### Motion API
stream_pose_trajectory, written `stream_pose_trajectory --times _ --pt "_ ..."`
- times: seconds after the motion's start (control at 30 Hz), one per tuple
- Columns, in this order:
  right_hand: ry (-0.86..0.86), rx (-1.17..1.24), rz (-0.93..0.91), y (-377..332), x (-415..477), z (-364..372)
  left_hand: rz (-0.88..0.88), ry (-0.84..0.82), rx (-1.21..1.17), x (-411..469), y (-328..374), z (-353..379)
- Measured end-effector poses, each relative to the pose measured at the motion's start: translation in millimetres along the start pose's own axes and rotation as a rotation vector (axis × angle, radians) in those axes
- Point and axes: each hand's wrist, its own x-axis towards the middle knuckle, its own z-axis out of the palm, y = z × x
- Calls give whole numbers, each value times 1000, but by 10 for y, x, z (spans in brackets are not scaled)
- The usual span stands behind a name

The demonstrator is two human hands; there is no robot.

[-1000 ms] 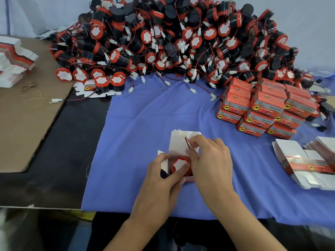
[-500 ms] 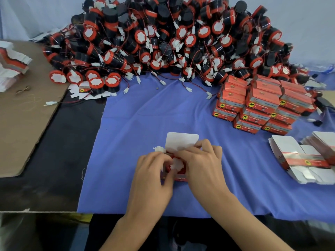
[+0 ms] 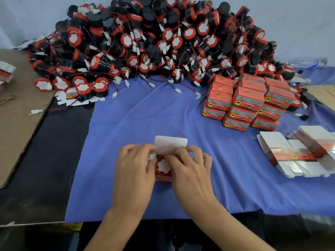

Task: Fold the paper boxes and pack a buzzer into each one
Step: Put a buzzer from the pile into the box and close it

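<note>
blue cloth [image 3: 181,115], lower centre: a paper box [image 3: 163,178] holding a buzzer [image 3: 164,165] is being gripped by left hand [image 3: 134,171] and right hand [image 3: 192,171].
its flap [image 3: 170,145] may be getting creased if pressed over an unseated buzzer.

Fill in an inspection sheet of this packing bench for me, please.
Surface: blue cloth over a dark table; cardboard sheet at left.
Job's things: open box with a buzzer inside, top flap up; buzzer pile behind; packed boxes stacked right; flat box blanks far right.
Clutter: twine on the cardboard.
Grippers: left hand and right hand both grip the open box.
Cables: red leads with white connectors trail from the pile onto the cloth.
Surroundings: pale backdrop.
</note>
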Motion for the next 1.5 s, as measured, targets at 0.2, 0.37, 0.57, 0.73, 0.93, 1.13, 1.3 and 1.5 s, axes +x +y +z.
stream_pose_trajectory --times 0.2,0.37,0.57,0.73,0.93,1.13,1.3,1.5 --pt "-56 -51 -42 30 -21 -37 185 -33 176 -12 40 -23" --pt "-138 153 78 65 16 -45 240 -138 278 -49 21 -111" --pt "-44 672 317 6 -63 -10 282 -190 404 43 51 -169" --pt "-50 815 492 9 -48 -20 247 -233 411 44 179 -112" --pt "-45 813 460 32 -82 -42 87 -256 419 99 175 -98" --pt "-230 497 290 72 -42 -79 34 -382 405 137 226 -80" --pt "-303 512 399 68 40 -122 -173 -354 194 165 242 -5" --pt "-327 694 443 102 63 -107 -153 -289 193 158 241 73"
